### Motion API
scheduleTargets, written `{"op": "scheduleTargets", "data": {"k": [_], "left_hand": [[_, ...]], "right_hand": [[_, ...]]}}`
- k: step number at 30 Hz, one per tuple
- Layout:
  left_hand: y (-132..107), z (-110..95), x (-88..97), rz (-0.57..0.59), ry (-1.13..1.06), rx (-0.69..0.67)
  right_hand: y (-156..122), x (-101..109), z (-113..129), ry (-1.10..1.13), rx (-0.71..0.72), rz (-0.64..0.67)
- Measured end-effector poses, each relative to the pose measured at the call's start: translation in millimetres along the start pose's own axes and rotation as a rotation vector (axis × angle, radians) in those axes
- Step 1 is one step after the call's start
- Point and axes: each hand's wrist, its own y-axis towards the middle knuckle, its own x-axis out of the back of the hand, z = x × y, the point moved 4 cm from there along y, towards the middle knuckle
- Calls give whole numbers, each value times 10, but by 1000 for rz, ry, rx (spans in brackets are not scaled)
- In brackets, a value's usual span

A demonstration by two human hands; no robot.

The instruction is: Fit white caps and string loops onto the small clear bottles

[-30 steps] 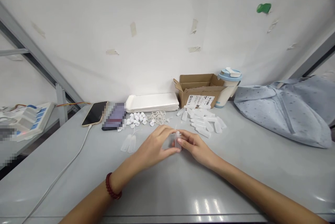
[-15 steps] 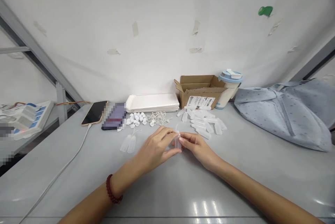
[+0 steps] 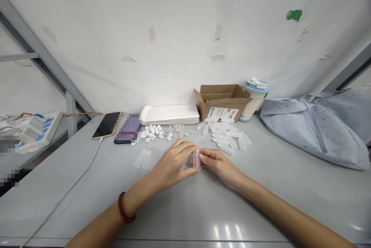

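Between my hands is a small translucent plastic bottle (image 3: 196,160), held upright just above the table. My left hand (image 3: 174,162) spans it, fingertips at its top and thumb at its lower end. From the other side, my right hand (image 3: 218,165) pinches it, thumb on the front; some fingers are hidden behind. A pale thin loop (image 3: 199,140) shows faintly above the bottle's neck. To the left lie two similar translucent bottles (image 3: 143,159) with a thin white string. Further back are several white caps (image 3: 152,132), a heap of white strings (image 3: 174,131) and a pile of translucent bottles (image 3: 224,136).
Along the wall stand a stack of white envelopes (image 3: 171,113), an open cardboard box (image 3: 223,103) and a lidded cup (image 3: 252,99). A phone (image 3: 106,125) on a cable and a dark pouch (image 3: 127,129) lie left; a blue cloth bag (image 3: 313,128) lies right.
The camera view has shifted slightly. My left fingers have closed in over the top of the bottle, hiding more of its neck. My right hand keeps its pinch.
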Motion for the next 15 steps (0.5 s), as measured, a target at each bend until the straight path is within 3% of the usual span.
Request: {"op": "scheduleTargets", "data": {"k": [4,10,15], "left_hand": [[7,84,181,40,40,132],[-169,438,563,226,133,475],[-294,556,653,383,196,631]], "right_hand": [[2,16,-47,-65,-24,12],[8,110,-53,-89,-27,-86],[14,149,-31,-122,-29,-128]]}}
